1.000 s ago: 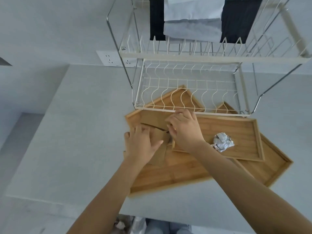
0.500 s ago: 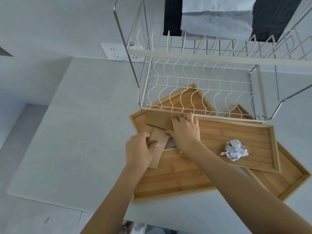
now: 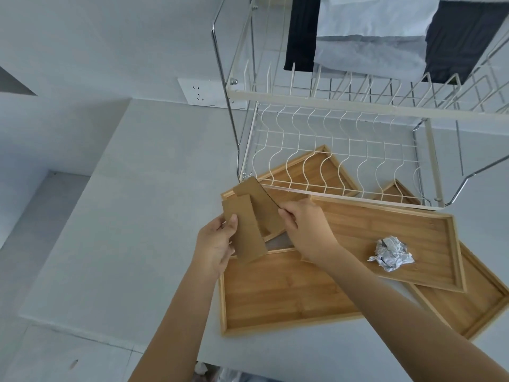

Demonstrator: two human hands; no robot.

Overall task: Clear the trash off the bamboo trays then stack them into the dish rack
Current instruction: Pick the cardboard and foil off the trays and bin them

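Note:
Several bamboo trays lie overlapping on the grey counter: a near one [image 3: 281, 296], a top one [image 3: 429, 235] to the right, one partly under the rack [image 3: 300, 172] and one at the far right [image 3: 473, 304]. A crumpled white paper ball [image 3: 391, 253] sits in the top tray. My left hand [image 3: 216, 244] holds a brown cardboard strip [image 3: 246, 230] lifted above the trays. My right hand [image 3: 305, 227] pinches a second cardboard piece [image 3: 261, 201] behind the strip. The white wire dish rack [image 3: 330, 150] stands just beyond, with nothing in its lower tier.
The rack's upper tier [image 3: 358, 97] carries black and white folded cloths [image 3: 371, 37]. A wall socket [image 3: 201, 92] sits left of the rack. The counter [image 3: 124, 216] stretches left, with its front edge near me and a lower floor area beyond the left edge.
Both hands have lifted the cardboard pieces off the left tray and raised them. The view has shifted closer to the rack.

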